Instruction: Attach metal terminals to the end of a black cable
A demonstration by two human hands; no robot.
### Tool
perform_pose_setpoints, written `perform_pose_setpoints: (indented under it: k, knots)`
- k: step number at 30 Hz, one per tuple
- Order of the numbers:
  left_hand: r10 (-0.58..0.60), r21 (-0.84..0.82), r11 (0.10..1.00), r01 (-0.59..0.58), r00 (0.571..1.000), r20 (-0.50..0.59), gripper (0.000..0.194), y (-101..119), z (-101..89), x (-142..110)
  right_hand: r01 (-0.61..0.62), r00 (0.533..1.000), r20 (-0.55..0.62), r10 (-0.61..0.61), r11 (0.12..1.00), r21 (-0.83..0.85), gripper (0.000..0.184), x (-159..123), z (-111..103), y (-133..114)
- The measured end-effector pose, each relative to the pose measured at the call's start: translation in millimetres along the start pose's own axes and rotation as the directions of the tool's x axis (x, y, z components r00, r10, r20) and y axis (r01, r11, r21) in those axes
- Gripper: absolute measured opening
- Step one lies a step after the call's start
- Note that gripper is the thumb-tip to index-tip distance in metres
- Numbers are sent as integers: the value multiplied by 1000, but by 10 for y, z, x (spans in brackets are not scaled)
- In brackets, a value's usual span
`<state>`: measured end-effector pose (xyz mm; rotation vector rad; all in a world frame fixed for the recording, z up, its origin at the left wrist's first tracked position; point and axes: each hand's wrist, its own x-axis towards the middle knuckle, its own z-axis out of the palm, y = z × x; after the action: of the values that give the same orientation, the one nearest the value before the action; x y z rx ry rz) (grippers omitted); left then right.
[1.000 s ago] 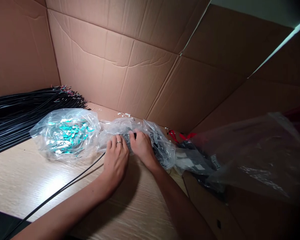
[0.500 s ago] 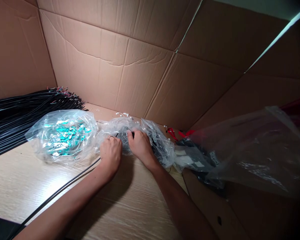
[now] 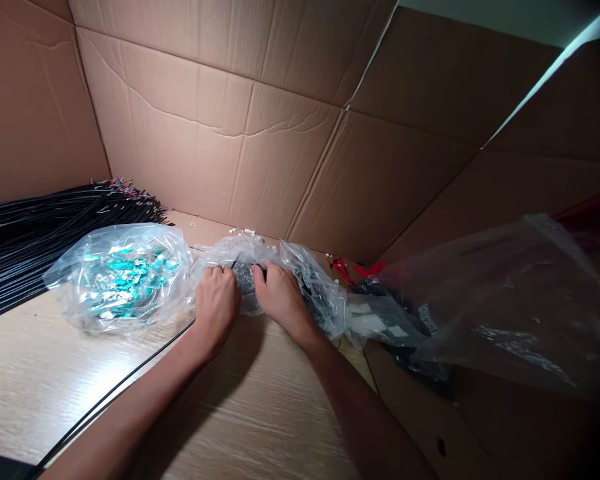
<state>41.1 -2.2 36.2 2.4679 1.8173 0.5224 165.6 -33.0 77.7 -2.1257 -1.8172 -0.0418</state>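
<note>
While a wall of corrugated cardboard (image 3: 205, 147) rose behind the bench (image 3: 40, 387), a heap of long black cables (image 3: 45, 227) lay at the far left, its ends tipped with fine coloured wires. Overlapping its edge sat a clear plastic bag (image 3: 117, 280) packed with shiny teal and silver pieces. A thin black cable (image 3: 125, 380) ran diagonally across the bench to just beside the left hand (image 3: 216, 308).

That hand was clenched, fingers curled over a crinkled clear plastic bag (image 3: 240, 257), which lay on the bench just right of the teal-filled bag. The right hand (image 3: 280, 300) gripped the same bag from the other side, the two hands close together around a dark bundle (image 3: 245, 279) inside it — too wrapped to identify.

Further right, red ties (image 3: 353, 270) lay near the back of the bench, beside a dark packaged item (image 3: 385, 320). A large sheet of clear plastic (image 3: 500, 300) hung across the right side — partly hiding both.
</note>
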Motion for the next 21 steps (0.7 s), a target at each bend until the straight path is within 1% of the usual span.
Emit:
perform_pose_setpoints:
  k: [3,5,9,14,21]
  knots:
    - [37,-4,999,-37,999,-34,38,-22,69,-19,7,999,35,-7,1000,-8,40,-15,-32,-2]
    - [33,-12,999,-33,999,-34,38,-32,98,-30,8,999,47,-7,1000,-14,41,-19,-34,2]
    - [3,-49,999,-3,1000,3,36,-52,111,-56,9,999,47,-7,1000,-29,43,-11,11,28]
    - [37,-114,993,-31,998,46,31,-97,105,-88,-14,999,50,16,999,-34,43,10,51,58]
    - [66,-167,984,-55,996,63,30,-138,161,-81,-38,997,66,37,999,15,41,49,75,97]
